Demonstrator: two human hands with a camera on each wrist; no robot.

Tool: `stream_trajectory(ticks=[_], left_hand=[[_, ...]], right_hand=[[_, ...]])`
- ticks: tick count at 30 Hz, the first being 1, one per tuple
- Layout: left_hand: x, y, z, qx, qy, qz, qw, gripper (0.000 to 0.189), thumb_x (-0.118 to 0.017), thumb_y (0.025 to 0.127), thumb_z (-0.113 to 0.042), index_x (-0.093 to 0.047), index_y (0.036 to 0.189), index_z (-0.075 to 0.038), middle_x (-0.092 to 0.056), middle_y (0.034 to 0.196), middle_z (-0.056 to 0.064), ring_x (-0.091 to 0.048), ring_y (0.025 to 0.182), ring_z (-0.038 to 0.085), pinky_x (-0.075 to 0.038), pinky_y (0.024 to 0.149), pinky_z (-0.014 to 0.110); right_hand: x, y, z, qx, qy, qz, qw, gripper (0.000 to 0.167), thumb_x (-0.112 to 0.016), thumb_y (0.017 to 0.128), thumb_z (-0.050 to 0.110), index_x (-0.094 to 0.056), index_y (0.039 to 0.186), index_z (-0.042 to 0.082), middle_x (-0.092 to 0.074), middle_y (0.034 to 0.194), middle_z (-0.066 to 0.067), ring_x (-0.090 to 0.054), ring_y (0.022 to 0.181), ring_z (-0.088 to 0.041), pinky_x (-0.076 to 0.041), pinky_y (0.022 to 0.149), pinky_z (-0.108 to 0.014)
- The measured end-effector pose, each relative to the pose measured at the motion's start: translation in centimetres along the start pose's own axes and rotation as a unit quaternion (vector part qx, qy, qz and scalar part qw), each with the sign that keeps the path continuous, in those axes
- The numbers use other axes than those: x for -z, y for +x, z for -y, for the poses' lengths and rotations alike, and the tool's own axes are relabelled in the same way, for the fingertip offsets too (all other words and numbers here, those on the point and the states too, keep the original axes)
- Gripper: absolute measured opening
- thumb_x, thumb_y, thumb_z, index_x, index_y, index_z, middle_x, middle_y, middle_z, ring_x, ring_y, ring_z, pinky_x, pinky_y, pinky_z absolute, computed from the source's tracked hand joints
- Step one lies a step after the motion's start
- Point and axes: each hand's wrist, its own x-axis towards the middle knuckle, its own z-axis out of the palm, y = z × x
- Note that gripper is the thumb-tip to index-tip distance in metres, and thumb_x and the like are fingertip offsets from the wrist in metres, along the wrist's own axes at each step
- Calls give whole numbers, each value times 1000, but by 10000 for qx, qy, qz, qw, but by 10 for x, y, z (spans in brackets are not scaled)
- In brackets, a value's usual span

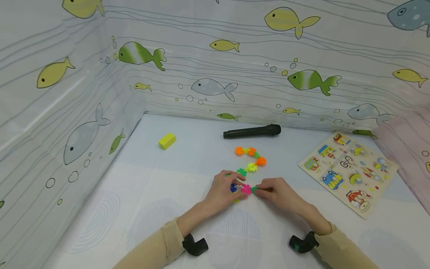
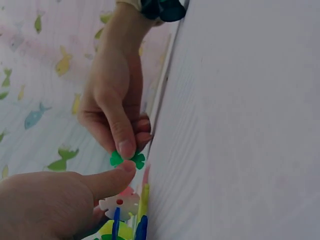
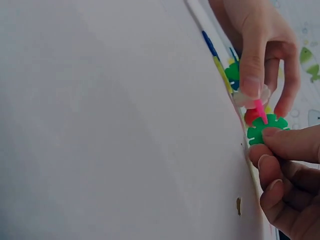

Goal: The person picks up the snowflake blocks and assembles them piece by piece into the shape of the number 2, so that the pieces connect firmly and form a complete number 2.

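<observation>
My right hand pinches a green notched plastic disc between thumb and fingers. In the head view, this disc meets a pink disc, which slots against it edge-on in the right wrist view. My left hand grips the end of the linked discs, its thumb over a white disc behind the pink one. Beside the left fingers is a blue disc. From there the chain curves away past a green disc, a yellow disc and several orange discs. Left fingers partly hide the chain's near part.
A black microphone lies beyond the chain. Further left is a yellow block. A wooden picture puzzle board lies on the right of the white table. Fish-patterned curtains stand behind and on the left.
</observation>
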Motion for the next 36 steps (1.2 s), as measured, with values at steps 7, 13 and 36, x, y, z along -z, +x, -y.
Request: stream_trajectory(ticks=[7, 13, 36], left_hand=[[-2, 1, -1, 64, 5, -15, 10000, 34, -82, 83, -23, -69, 113, -12, -76, 96, 2, -50, 124, 26, -40, 104, 52], [0, 0, -2, -15, 76, 56, 10000, 31, -82, 83, -23, -69, 110, -14, -76, 100, -1, -49, 126, 26, -37, 106, 54], [55, -6, 12, 241, 176, 599, 9978, 43, -75, 82, 2, -66, 121, -13, -62, 128, 6, -59, 118, 30, -48, 102, 51]], right_hand=[[-3, 1, -1, 85, 73, -108, 9999, 10, -72, 91, 10, -80, 97, 10, -52, 68, 10, -47, 61, -1, -41, 58, -17], [-4, 0, 0, -27, -22, -161, 9999, 8, -74, 91, 15, -79, 97, 13, -64, 75, 10, -53, 68, -3, -47, 62, -19], [1, -2, 17, -28, -167, -560, 9983, 18, -79, 85, 11, -65, 94, 16, -63, 83, 9, -56, 70, -8, -50, 61, -22]])
